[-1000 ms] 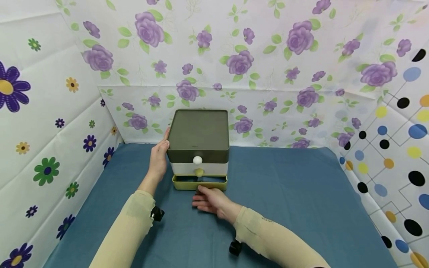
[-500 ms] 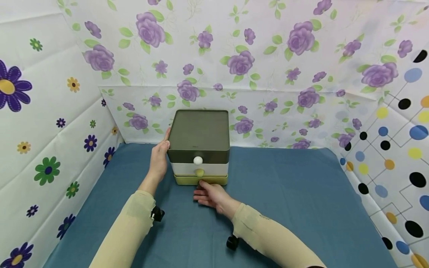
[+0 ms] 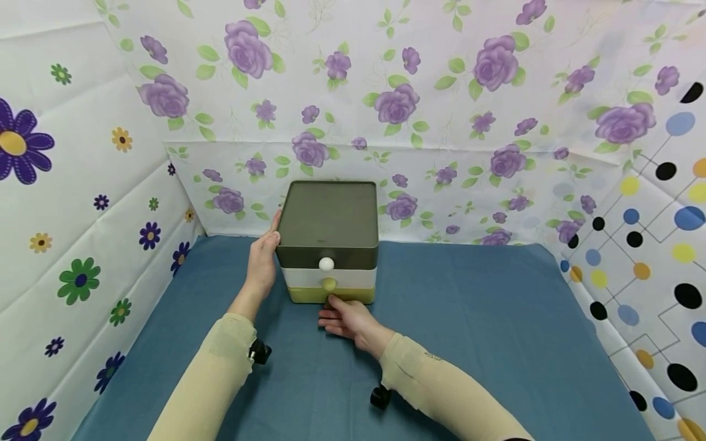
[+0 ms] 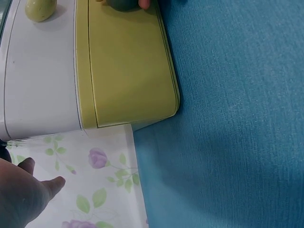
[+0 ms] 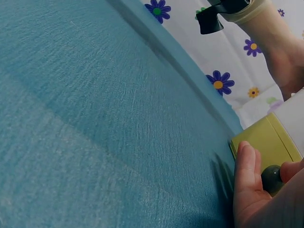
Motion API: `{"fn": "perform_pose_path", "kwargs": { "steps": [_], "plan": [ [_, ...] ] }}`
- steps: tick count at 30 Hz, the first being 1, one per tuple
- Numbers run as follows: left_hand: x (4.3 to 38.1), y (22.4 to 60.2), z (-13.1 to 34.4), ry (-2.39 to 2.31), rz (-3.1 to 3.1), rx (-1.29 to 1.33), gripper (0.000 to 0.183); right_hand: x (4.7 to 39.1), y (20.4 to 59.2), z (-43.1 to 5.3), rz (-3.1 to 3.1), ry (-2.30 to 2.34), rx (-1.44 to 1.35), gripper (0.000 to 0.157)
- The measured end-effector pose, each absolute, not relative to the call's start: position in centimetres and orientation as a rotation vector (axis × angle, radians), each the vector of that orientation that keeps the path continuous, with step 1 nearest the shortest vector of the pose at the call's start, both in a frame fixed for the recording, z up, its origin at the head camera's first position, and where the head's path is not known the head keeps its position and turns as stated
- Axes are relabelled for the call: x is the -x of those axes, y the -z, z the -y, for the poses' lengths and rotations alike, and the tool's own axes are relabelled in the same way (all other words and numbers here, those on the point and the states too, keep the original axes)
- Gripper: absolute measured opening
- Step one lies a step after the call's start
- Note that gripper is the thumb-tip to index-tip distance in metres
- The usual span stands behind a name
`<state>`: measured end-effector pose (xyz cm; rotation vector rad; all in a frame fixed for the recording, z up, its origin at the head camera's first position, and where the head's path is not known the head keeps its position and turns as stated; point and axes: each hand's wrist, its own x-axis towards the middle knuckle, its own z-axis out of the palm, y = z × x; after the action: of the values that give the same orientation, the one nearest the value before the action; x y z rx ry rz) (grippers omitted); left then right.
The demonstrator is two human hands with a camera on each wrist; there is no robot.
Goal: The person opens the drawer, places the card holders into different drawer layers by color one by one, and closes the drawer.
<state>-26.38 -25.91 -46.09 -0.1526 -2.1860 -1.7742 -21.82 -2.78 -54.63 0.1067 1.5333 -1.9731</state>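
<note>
A small drawer box (image 3: 329, 214) stands against the back wall, its top tier dark olive, the middle one white, the bottom one yellow-green. All its drawers are closed. Beside its left wall is my left hand (image 3: 261, 260), resting against the side with the fingers stretched toward the back; part of them is hidden behind the box. With thumb and fingers my right hand (image 3: 353, 321) pinches the dark green knob (image 5: 270, 179) of the bottom drawer (image 4: 130, 66), low at the front. A white knob (image 3: 326, 264) and a yellow-green knob (image 3: 328, 283) sit above it.
Blue cloth (image 3: 469, 331) covers the table. Flowered sheets hang at the back (image 3: 441, 92) and left (image 3: 77, 202), and a dotted sheet (image 3: 651, 245) hangs at the right. Each wrist carries a black camera mount.
The bottom drawer stood partly out a second ago and has slid back until flush. My right hand moved slightly toward the box with it. My left hand stayed in place.
</note>
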Motion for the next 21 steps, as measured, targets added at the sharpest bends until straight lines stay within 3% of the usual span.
{"fn": "perform_pose_path", "kwargs": {
  "steps": [12,21],
  "plan": [
    [26.5,46.0,25.5,1.788,2.168,0.204,0.057,22.0,53.6,1.2,-1.648,1.832,-0.038,0.058],
    [23.1,45.0,28.7,1.647,2.453,0.343,0.061,20.8,50.4,-4.5,-2.314,1.372,0.531,0.054]
  ]
}}
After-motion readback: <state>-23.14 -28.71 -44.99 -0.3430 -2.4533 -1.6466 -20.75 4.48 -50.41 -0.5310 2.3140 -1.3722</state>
